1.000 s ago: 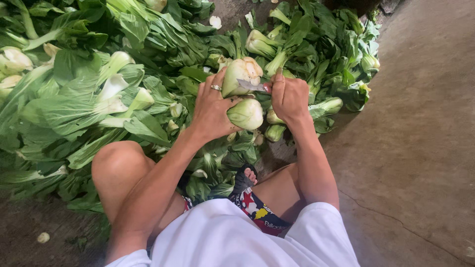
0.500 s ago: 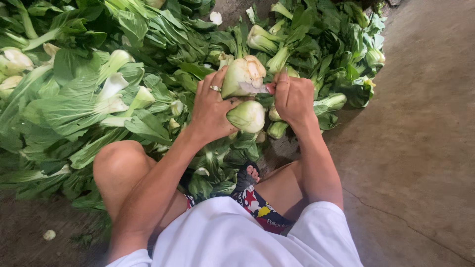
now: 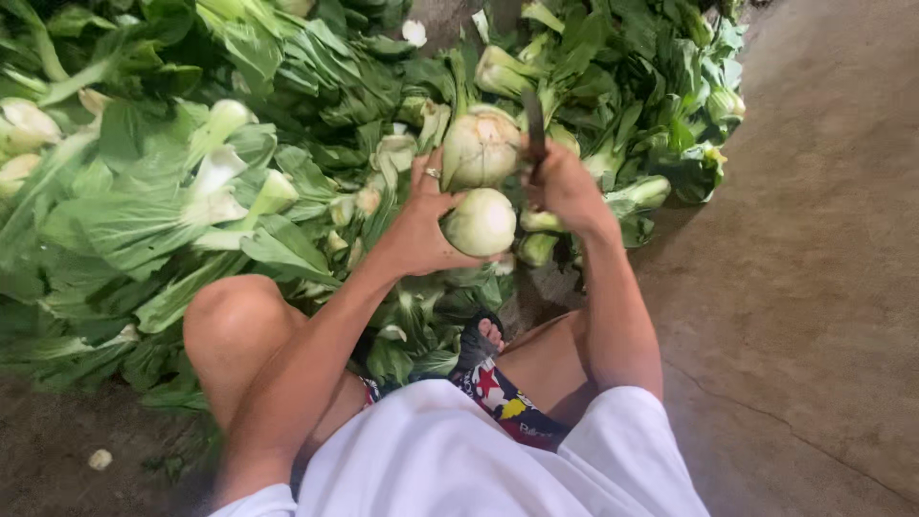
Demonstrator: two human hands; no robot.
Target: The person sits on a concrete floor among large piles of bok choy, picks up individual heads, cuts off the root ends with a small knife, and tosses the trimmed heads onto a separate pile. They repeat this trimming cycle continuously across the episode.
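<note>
Bok choy heads, pale green and round at the base, sit at the centre of the frame: the left hand [image 3: 421, 225] has its fingers curled around two bok choy heads [image 3: 481, 177], stacked one above the other with cut bases turned towards the camera, probably so the stems face the blade. Just right of them, the right hand [image 3: 565, 187] is closed around a dark-bladed knife [image 3: 534, 124], point upward beside the upper head; its handle is hidden. Heaped leafy green bok choy [image 3: 191, 144] fills the upper left, on grey concrete floor [image 3: 814, 287].
</note>
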